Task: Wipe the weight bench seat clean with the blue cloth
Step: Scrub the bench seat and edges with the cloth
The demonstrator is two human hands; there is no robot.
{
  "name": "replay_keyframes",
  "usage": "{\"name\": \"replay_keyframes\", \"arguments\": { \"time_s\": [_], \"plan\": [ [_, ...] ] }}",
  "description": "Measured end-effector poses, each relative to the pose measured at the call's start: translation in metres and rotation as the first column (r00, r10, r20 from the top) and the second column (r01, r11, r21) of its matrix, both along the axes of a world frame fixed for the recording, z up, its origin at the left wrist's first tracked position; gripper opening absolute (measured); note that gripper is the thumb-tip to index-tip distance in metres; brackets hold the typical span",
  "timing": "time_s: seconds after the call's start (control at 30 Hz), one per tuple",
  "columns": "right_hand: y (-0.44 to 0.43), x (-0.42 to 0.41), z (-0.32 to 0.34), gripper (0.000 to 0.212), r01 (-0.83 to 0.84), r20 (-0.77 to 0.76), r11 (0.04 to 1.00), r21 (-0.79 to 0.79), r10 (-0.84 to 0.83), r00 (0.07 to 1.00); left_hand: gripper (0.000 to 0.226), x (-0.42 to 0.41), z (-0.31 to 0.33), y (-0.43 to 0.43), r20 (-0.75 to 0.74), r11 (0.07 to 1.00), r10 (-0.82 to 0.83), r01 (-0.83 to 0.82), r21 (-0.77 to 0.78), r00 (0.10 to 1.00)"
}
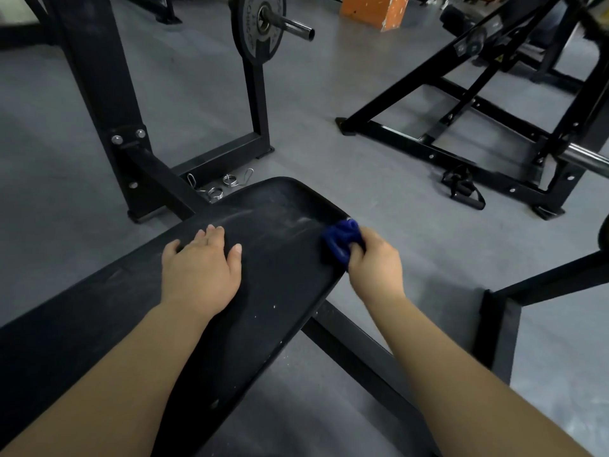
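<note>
The black weight bench seat (276, 209) runs from the lower left to the middle of the view, with pale dusty streaks near its far end. My left hand (201, 272) lies flat on the pad, fingers spread, holding nothing. My right hand (375, 258) grips a bunched blue cloth (341, 240) and presses it against the seat's right edge near the far end. The hand and cloth are slightly blurred.
The bench's black frame (108, 103) rises at the left, carrying a barbell with a weight plate (258, 26). Spring collars (216, 192) lie on the grey floor behind the seat. Another black rack (461, 140) stands at right, a strap handle (464, 189) beside it.
</note>
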State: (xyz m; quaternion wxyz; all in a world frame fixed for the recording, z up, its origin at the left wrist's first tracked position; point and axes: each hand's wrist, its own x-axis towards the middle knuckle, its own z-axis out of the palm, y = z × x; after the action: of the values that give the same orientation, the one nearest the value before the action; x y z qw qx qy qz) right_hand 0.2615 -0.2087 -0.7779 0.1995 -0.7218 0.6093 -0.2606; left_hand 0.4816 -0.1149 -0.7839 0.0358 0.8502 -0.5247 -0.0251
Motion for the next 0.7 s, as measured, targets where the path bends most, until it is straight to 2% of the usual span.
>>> {"name": "replay_keyframes", "arguments": {
  "time_s": [0.07,0.13,0.2,0.3,0.37,0.47,0.6,0.7],
  "plan": [
    [0.008,0.01,0.0,0.03,0.022,-0.042,0.997,-0.069,-0.025,0.999,0.056,0.002,0.0,0.0,-0.024,1.0,0.002,-0.002,-0.01,1.0],
    [0.035,0.017,-0.005,0.039,-0.085,-0.124,0.974,-0.212,0.06,0.99,0.056,0.002,0.0,-0.001,-0.031,1.0,0.003,-0.003,-0.018,1.0],
    [0.057,0.017,-0.009,0.045,-0.201,-0.163,0.942,-0.268,0.161,0.973,0.057,0.001,0.0,0.0,-0.022,1.0,0.002,-0.002,-0.024,1.0],
    [0.049,0.012,0.0,0.041,-0.283,-0.221,0.931,-0.233,0.233,0.947,0.056,0.0,0.001,0.001,-0.025,1.0,0.005,-0.005,-0.03,1.0],
    [0.026,0.009,0.005,0.039,-0.2,-0.238,0.967,-0.158,0.16,0.958,0.056,0.0,0.002,0.002,-0.036,0.999,0.005,-0.006,-0.037,0.999],
    [0.015,0.014,0.004,0.038,-0.1,-0.225,0.98,-0.17,0.06,0.973,0.055,0.001,0.001,0.003,-0.052,0.999,-0.002,0.0,-0.05,0.999],
    [0.059,0.018,-0.007,0.04,-0.266,-0.197,0.924,-0.275,0.216,0.956,0.054,0.002,0.001,0.002,-0.039,0.999,-0.001,-0.001,-0.052,0.999],
    [0.059,0.01,0.002,0.04,-0.363,-0.222,0.893,-0.266,0.31,0.925,0.053,0.001,0.002,0.003,-0.041,0.999,-0.002,0.0,-0.054,0.999]
  ]
}}
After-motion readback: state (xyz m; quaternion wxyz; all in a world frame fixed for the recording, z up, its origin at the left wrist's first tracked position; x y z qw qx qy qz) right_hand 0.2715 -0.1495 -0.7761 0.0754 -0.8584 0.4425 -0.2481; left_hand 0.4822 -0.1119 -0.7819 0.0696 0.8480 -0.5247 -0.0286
